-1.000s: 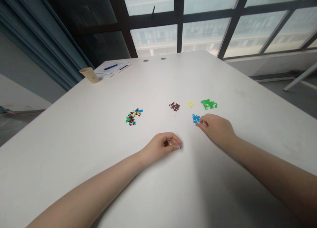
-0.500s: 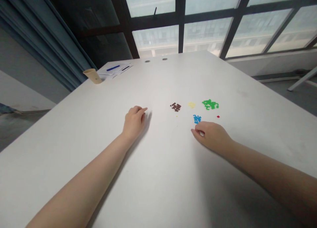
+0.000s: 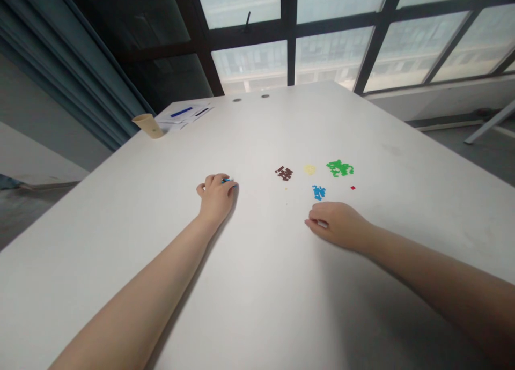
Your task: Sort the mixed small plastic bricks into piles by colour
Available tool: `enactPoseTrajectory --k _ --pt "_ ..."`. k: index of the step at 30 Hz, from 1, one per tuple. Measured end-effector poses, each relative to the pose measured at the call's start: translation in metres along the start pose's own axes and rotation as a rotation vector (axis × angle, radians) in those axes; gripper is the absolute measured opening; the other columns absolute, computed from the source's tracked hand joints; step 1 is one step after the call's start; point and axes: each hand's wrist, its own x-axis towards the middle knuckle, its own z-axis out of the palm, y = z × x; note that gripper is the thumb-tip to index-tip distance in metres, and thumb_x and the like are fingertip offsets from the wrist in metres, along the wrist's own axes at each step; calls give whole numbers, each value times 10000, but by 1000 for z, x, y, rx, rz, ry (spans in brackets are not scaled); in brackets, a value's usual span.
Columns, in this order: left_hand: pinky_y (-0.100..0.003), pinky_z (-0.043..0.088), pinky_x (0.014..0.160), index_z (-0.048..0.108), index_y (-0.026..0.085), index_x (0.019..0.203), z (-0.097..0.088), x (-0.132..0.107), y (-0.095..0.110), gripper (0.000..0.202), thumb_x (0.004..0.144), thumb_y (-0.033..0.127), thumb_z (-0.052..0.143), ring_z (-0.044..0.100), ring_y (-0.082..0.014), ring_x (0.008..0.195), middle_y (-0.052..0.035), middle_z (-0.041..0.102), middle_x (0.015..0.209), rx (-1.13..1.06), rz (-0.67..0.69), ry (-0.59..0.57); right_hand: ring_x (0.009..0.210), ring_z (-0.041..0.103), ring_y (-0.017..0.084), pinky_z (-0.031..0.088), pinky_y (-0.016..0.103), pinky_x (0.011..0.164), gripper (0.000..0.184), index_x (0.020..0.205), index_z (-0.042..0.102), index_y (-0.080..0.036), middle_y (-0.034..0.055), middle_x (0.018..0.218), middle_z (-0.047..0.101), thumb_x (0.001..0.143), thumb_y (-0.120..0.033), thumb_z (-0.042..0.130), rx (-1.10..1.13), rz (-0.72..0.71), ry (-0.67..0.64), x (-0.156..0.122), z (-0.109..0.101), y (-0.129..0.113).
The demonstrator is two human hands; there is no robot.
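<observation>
My left hand point(image 3: 217, 201) rests on the table with its fingers curled. Small blue pieces point(image 3: 226, 180) show between its thumb and fingertips. My right hand point(image 3: 341, 223) is pinched just below a little heap of flat blue pieces point(image 3: 319, 192); whatever its fingertips may hold is too small to make out. Beyond it lie loose heaps of brown pieces point(image 3: 284, 173), pale yellow pieces point(image 3: 309, 169) and green pieces point(image 3: 340, 168). One red piece point(image 3: 353, 187) lies by itself to the right of the blue heap.
The white table point(image 3: 257, 284) stretches toward the windows. At its far left edge stands a beige paper cup point(image 3: 148, 126), beside papers point(image 3: 183, 118) with a blue pen point(image 3: 181, 112) on top. A blue curtain point(image 3: 80, 64) hangs behind that corner.
My left hand has turned and settled lower, and blue pieces now show at its fingertips. My right hand has drawn slightly toward me, away from the blue heap.
</observation>
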Motion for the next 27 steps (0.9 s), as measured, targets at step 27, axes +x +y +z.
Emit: enactPoseTrajectory --k 27 --pt "-234 464 697 650 153 777 -37 -54 95 95 700 207 637 608 -119 712 -29 681 760 -1459 -112 -602 567 398 101 240 254 564 290 596 504 -174 -11 576 481 857 -260 410 45 -358 28 -4 -2 -7"
